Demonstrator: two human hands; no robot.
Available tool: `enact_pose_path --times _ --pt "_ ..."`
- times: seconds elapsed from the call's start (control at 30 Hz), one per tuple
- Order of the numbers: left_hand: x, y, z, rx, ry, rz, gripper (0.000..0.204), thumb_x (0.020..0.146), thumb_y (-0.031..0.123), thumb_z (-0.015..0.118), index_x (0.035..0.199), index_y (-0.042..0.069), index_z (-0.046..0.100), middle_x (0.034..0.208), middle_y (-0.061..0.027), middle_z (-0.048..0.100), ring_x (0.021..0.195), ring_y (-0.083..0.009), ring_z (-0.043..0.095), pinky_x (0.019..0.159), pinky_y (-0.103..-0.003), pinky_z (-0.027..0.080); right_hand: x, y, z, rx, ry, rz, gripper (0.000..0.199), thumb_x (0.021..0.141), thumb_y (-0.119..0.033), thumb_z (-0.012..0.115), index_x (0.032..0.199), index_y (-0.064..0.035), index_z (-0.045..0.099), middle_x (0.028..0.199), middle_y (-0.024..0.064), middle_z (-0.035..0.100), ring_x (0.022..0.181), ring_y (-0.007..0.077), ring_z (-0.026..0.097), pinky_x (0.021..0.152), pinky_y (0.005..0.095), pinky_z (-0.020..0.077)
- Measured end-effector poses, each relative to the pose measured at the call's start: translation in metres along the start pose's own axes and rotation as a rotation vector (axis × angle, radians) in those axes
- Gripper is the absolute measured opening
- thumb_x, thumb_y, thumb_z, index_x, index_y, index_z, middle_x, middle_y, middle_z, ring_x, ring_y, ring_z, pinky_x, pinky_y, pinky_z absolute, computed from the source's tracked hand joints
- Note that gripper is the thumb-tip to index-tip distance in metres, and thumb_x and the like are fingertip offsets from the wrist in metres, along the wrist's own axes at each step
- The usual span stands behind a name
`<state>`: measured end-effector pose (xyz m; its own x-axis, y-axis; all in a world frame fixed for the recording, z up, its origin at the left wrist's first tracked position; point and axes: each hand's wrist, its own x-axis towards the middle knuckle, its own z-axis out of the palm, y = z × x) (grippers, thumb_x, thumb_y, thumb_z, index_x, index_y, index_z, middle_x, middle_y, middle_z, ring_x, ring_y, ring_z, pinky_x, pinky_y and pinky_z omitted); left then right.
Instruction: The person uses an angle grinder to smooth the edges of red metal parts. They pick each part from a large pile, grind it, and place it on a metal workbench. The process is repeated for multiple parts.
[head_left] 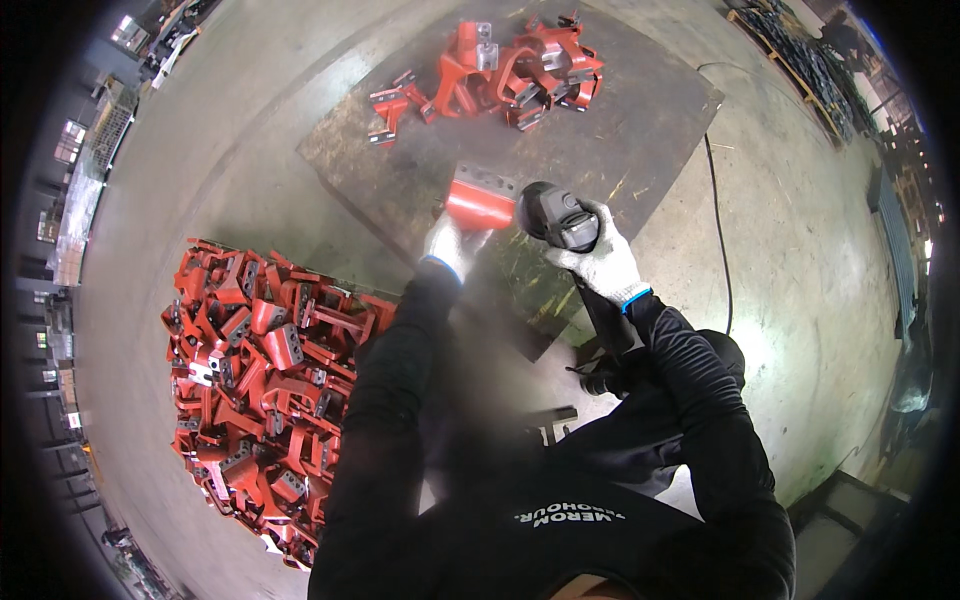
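My left hand (447, 246), in a white glove with a blue cuff, grips a red painted metal bracket (481, 204) from its near side. Along the bracket's far edge runs a bare grey face with holes. An angle grinder (574, 228), black and grey, is held by my gloved right hand (606, 264), its fingers wrapped round the body. The grinder's dark round head is close to the bracket's right end; whether they touch I cannot tell. Both hands are over a dark flat plate (630, 150).
Several red brackets (460, 85) are piled at the plate's far end. To my left is a large heap of similar red brackets (275, 385). A black cable (722, 235) crosses the concrete floor on the right. A loaded wooden pallet (790, 70) stands at the far right.
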<state>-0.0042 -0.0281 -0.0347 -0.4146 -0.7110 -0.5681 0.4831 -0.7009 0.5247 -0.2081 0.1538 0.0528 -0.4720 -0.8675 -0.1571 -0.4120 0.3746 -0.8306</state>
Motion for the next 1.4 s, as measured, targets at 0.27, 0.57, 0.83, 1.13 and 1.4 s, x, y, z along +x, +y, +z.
enact_pose_path --times 0.27,0.57,0.83,1.13,1.4 --pt "-0.002 0.02 -0.001 0.013 -0.039 -0.033 0.028 0.108 0.031 0.059 0.123 0.009 0.064 0.122 -0.0098 0.068 0.109 -0.0239 0.069 0.092 -0.041 0.064 -0.014 -0.004 -0.015 0.145 0.042 -0.102 0.099 0.072 -0.033 0.097 0.151 -0.0078 0.042 0.134 0.0189 0.066 0.124 0.0272 0.065 0.107 0.0406 0.0514" --pt "-0.021 0.018 0.017 0.102 -0.098 -0.136 0.036 0.109 0.037 0.056 0.134 0.012 0.062 0.127 -0.0076 0.067 0.114 -0.0231 0.067 0.096 -0.04 0.062 -0.013 -0.007 -0.014 0.213 0.007 -0.207 0.097 0.073 -0.03 0.098 0.15 -0.0054 0.044 0.137 0.0178 0.065 0.128 0.0256 0.062 0.109 0.0395 0.0494" --pt "-0.02 0.023 -0.003 0.221 -0.121 -0.133 0.035 0.107 0.037 0.058 0.133 0.012 0.062 0.127 -0.0066 0.065 0.114 -0.0243 0.066 0.095 -0.045 0.06 0.004 -0.004 -0.019 0.267 0.154 -0.104 0.096 0.075 -0.03 0.095 0.152 -0.0071 0.042 0.135 0.0196 0.065 0.122 0.0264 0.065 0.105 0.0387 0.0521" --pt "0.047 -0.04 -0.025 1.2 0.075 0.556 0.048 0.092 0.009 0.074 0.131 -0.004 0.051 0.12 -0.0169 0.069 0.109 -0.0305 0.07 0.097 -0.042 0.056 0.012 0.04 -0.024 0.107 0.21 0.175 0.1 0.073 -0.047 0.092 0.153 -0.0123 0.042 0.135 0.0215 0.067 0.124 0.0339 0.067 0.105 0.0419 0.0527" --pt "0.048 -0.085 -0.068 1.49 -0.068 0.616 0.068 0.092 0.018 0.075 0.15 0.0 0.044 0.133 -0.0304 0.063 0.127 -0.0463 0.061 0.104 -0.049 0.05 0.025 0.07 -0.019 -0.073 0.125 0.291 0.105 0.072 -0.046 0.095 0.153 -0.0068 0.042 0.135 0.0233 0.065 0.122 0.0338 0.066 0.107 0.0411 0.051"
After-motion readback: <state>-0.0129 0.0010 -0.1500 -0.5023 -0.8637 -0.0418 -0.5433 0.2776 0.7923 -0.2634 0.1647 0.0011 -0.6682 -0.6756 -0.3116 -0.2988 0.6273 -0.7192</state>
